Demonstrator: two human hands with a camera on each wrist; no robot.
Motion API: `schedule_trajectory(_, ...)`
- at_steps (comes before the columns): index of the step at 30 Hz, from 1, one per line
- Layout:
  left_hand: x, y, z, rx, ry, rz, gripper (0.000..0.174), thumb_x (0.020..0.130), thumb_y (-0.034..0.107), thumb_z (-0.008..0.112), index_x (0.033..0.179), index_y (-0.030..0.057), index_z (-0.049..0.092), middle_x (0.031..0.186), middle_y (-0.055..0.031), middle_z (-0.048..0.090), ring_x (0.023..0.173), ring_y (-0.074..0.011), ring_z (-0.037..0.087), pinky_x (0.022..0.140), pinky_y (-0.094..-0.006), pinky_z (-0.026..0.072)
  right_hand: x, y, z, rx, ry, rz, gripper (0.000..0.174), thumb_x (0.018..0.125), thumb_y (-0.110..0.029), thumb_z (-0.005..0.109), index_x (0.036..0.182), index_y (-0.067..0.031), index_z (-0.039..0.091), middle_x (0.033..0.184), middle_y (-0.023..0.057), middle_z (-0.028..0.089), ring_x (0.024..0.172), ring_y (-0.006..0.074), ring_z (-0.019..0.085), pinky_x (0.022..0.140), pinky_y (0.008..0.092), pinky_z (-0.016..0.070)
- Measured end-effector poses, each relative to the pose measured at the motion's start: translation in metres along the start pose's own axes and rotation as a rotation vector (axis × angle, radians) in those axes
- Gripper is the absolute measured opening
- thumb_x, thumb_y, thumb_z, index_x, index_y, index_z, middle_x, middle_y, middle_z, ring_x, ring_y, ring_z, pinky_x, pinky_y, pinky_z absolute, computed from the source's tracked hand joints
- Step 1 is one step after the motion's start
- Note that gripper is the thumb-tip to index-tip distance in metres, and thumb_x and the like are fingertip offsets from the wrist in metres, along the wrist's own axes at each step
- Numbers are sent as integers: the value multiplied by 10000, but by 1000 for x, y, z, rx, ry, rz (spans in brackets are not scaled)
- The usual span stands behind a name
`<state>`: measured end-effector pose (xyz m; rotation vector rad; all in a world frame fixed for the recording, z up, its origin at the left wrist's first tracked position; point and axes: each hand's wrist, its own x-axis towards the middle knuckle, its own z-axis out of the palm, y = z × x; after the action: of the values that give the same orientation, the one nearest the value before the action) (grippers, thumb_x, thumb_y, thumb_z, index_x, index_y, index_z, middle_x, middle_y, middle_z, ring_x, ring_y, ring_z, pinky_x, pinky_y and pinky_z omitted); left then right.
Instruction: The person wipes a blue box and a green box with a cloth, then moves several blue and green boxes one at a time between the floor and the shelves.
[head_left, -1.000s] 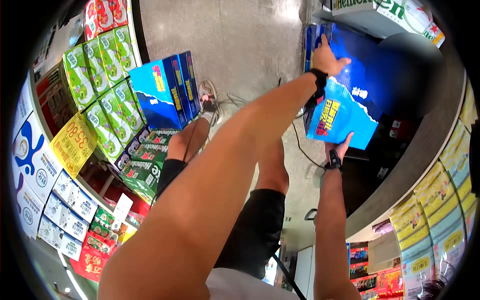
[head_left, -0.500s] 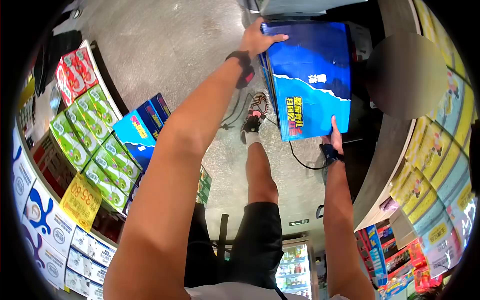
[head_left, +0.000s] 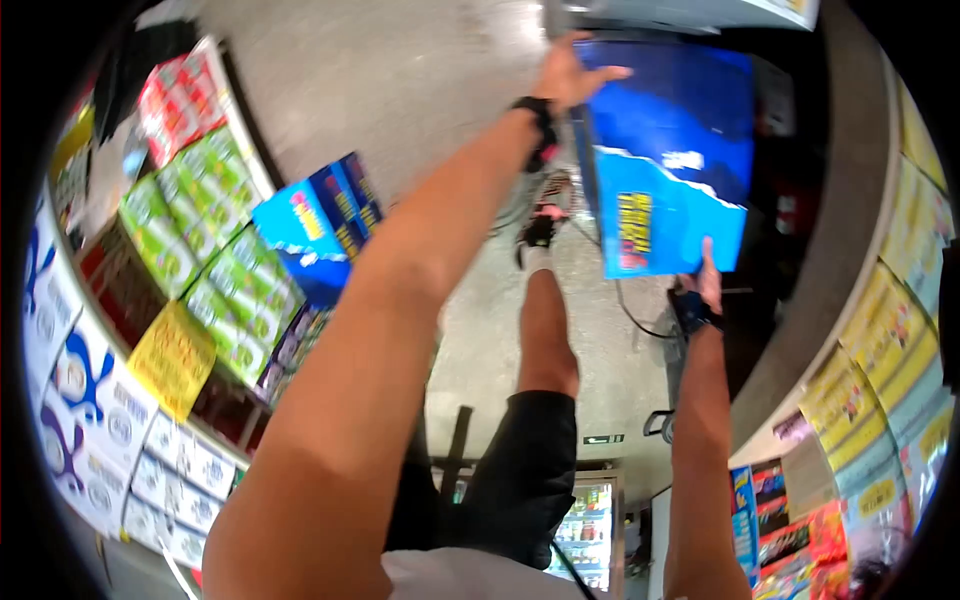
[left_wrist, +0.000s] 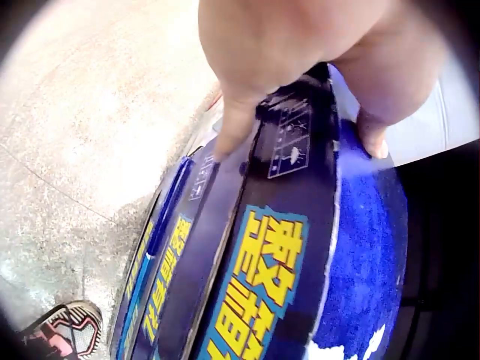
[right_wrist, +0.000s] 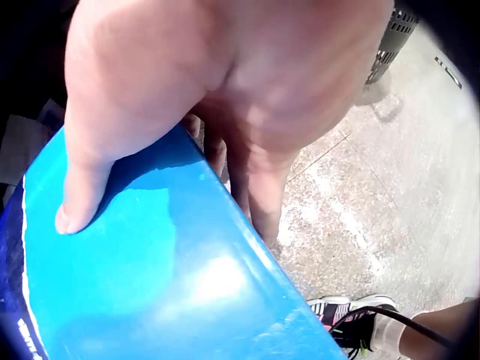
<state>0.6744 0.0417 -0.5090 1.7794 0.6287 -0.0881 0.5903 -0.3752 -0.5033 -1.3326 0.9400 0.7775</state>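
Carton: the blue carton is standing ahead of the person, in the upper right of the head view, between the two hands; whether the floor is bearing its weight cannot be told.
Broad face: it is facing the head camera, a ragged white line parting dark blue from light blue, with yellow lettering low on the left.
Narrow sides: in the left wrist view, dark sides with matching yellow lettering are lining up next to each other.
Left grip: the left grip is pinching the carton at its upper left corner, the thumb lying on the broad face and the fingers reaching over the narrow side.
Right grip: the right grip is pinching the bottom edge near the right corner, the thumb pressing on light blue, the other fingers lying past the edge.
Floor: a shoe is resting on the grey floor left of the carton; a black cable is curving below it.
Top: a white box is sitting just past the carton's top edge.
Right: a shelf is carrying yellow packs.
Left: other cartons are standing beside green packs; a yellow sign is hanging nearby.
Bottom: a lit cooler is showing.
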Motion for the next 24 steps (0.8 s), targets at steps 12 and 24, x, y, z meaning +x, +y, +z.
schedule_trajectory(12,-169,-126,-71,-94,20,-472,670,848,451,665,1288,-21,487,1293,-208,526,1116,-334,528,970,-449,446,-39,-6,63,-573,547,26,818,670,-630,789,1117,26,591,1011,77,622,786,193,584,641,353,485)
schedule_trajectory(24,-389,-212,-327,-1073,1125,-1049,392,784,285,684,994,-46,664,987,-188,655,853,-267,638,724,-359,515,-72,63,257,-1643,391,-1295,695,717,-540,771,936,105,634,812,223,609,852,397,591,802,486,483)
